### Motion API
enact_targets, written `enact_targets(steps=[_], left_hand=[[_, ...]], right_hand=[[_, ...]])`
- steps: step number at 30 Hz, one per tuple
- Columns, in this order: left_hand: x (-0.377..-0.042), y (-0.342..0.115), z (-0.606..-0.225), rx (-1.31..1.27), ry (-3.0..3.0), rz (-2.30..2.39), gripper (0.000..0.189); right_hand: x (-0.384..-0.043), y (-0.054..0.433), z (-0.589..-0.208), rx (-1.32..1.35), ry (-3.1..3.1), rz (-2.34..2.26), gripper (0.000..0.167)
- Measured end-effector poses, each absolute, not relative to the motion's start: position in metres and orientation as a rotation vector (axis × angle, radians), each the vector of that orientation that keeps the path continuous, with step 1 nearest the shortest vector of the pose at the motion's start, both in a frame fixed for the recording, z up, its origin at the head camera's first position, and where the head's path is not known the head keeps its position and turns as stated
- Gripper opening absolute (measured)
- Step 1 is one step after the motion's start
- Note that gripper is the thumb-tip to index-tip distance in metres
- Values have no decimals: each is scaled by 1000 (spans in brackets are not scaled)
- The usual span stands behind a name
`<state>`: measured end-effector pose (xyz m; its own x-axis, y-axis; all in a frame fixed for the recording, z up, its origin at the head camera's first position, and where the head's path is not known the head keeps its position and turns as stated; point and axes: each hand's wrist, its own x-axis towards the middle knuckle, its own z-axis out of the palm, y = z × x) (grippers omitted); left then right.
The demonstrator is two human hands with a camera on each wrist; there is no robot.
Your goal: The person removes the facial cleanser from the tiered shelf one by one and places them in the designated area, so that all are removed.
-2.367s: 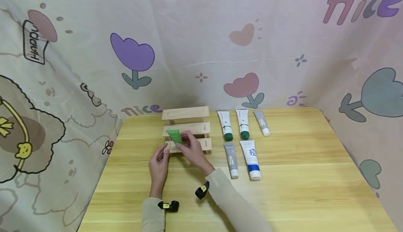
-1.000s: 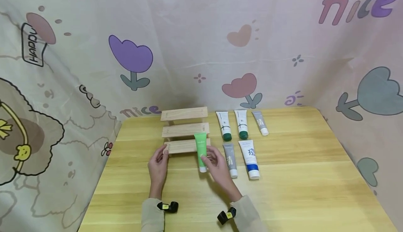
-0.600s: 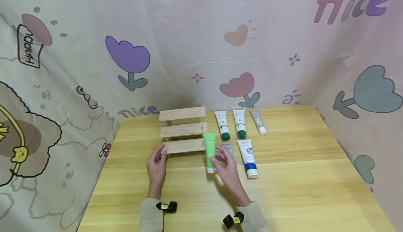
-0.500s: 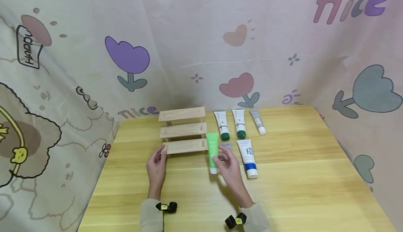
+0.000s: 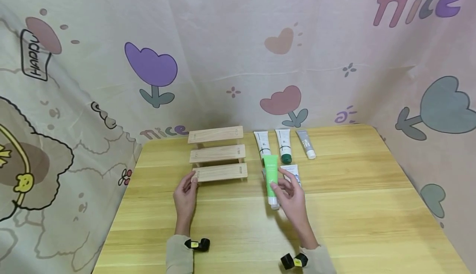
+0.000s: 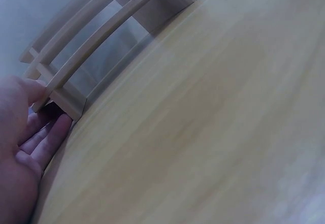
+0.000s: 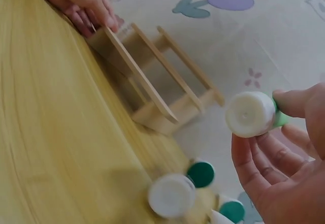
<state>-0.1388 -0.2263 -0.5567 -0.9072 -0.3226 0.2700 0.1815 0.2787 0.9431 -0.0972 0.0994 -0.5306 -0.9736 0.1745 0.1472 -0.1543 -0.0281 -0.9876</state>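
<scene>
In the head view my right hand (image 5: 292, 199) pinches a green squeeze tube (image 5: 272, 175), held upright with its white cap (image 7: 250, 114) down. It is above the tubes on the right, hiding most of a grey tube (image 5: 275, 207). A white tube with blue print (image 5: 290, 169) is partly covered by the same hand. My left hand (image 5: 185, 197) grips the left front corner of a three-step wooden stand (image 5: 220, 172), thumb on top and other fingers lower at its end, as the left wrist view shows. The stand's steps are bare.
Two white tubes with green caps, one nearer the stand (image 5: 262, 141) and one beside it (image 5: 284, 146), lie at the back of the wooden table (image 5: 357, 208). A grey tube (image 5: 306, 144) lies to their right. A patterned cloth (image 5: 208, 51) hangs behind.
My right hand has carried the green tube from above the stand's steps rightward, over the tubes lying on the table. My left hand keeps its hold on the stand's corner.
</scene>
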Motion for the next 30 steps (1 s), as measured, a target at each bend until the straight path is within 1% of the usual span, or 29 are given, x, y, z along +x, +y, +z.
enact_targets(steps=[6, 17, 23, 30], left_hand=[[-140, -226, -556, 132, -2150, -1646, 26], [-139, -226, -558, 144, -2156, -1640, 26], [-139, -227, -559, 141, -2153, -1637, 26], [-140, -226, -560, 123, -2141, -1638, 26]], right_hand=[[-95, 123, -531, -50, -2017, 2024, 48], [-94, 164, -544, -234, -2021, 1953, 46], [-92, 181, -547, -324, -2046, 1899, 46], [-92, 197, -554, -362, -2138, 1813, 46]])
